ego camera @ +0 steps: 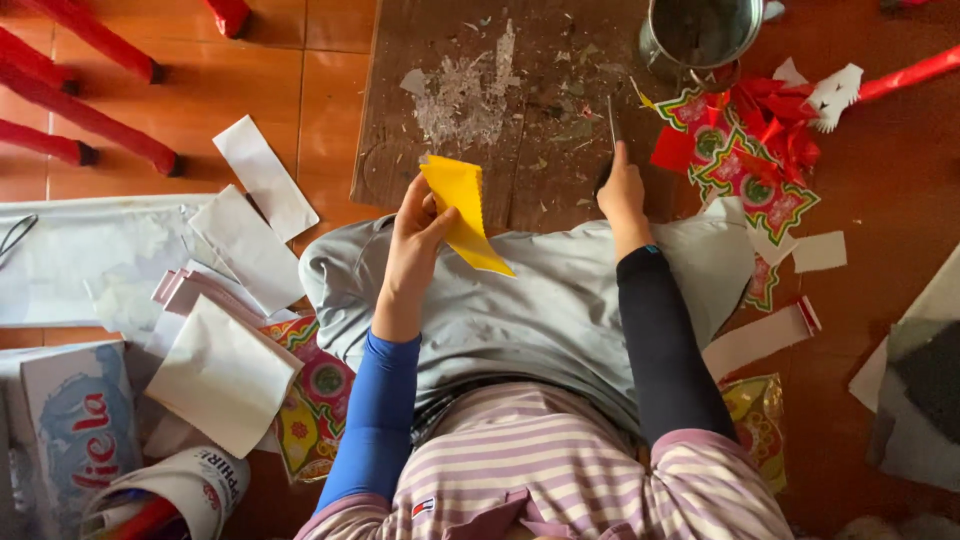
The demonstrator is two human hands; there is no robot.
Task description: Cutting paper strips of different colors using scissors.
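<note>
My left hand holds a folded yellow paper piece with a zigzag edge, raised above my grey-clad lap. My right hand grips a thin dark-handled blade, its tip resting on the scratched wooden board in front of me. The board is littered with small paper scraps. My left sleeve is blue, my right sleeve black.
A metal pot stands at the board's far right. Red, green and yellow patterned paper cutouts lie right of the board. White paper sheets and a patterned sheet pile at my left. Red stool legs stand at far left.
</note>
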